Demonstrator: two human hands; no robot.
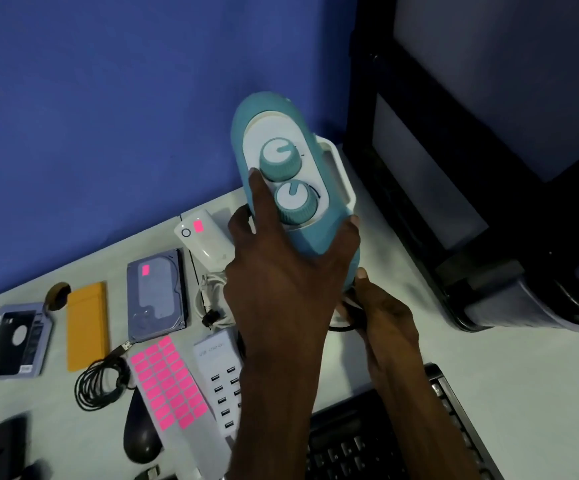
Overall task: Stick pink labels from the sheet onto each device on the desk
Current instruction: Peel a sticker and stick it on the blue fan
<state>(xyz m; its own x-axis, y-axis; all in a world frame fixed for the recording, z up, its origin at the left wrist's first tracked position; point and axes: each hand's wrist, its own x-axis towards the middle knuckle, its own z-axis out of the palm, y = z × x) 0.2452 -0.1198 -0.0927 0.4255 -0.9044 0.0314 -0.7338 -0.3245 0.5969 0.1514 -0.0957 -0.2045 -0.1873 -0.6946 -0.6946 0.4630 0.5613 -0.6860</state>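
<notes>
I hold a teal and white device with two knobs (291,174) tilted up above the desk. My left hand (281,282) grips its lower body, thumb on the right side and index finger pressed flat on the white panel beside the upper knob. My right hand (381,317) holds the device's bottom end from below, where a black cord leaves it. The pink label sheet (167,382) lies on the desk to the lower left. A hard drive (156,299) and a white power bank (208,244) each carry a pink label. No label shows under my finger.
On the desk lie an orange case (85,325), a drive caddy (14,341), a coiled black cable (101,382), a white USB hub (220,386), a black mouse (141,438), a white cable (212,296) and a black keyboard (367,445). A dark bulky object (489,202) stands at the right.
</notes>
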